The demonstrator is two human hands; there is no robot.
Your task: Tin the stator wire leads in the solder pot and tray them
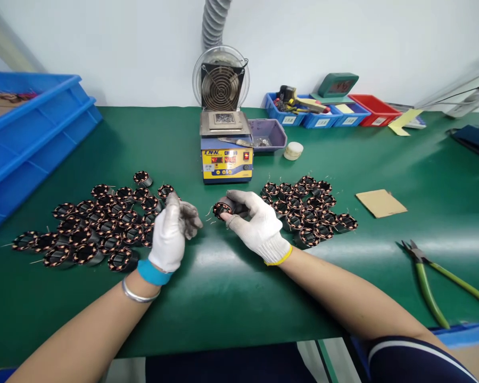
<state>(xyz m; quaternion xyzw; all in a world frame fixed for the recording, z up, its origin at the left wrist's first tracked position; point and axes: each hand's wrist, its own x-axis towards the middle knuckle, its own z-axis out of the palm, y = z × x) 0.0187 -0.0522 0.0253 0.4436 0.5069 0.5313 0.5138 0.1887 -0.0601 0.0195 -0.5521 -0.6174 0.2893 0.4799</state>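
A wound motor stator (222, 209), black with copper coils and thin wire ends sticking out to the left, is held by my right hand (259, 223) in a white glove. The thumb lies below it and the fingers curl over its far side. My left hand (173, 231), gloved with grey-stained fingertips, hovers at the right edge of the left group of stators (104, 226). Its fingers are loosely bent and apart, with nothing seen in them. Another group of stators (309, 207) stands just beyond my right hand, partly hidden by it.
Behind my hands stands a blue-yellow solder pot (226, 159) with a knife-like tool (236, 142) across it and a fan (222, 88) behind. A purple tray (277, 133), a white round container (293, 151), cardboard (381, 203) and green-handled cutters (425, 276) lie rightward. Blue crates (27, 143) stand left.
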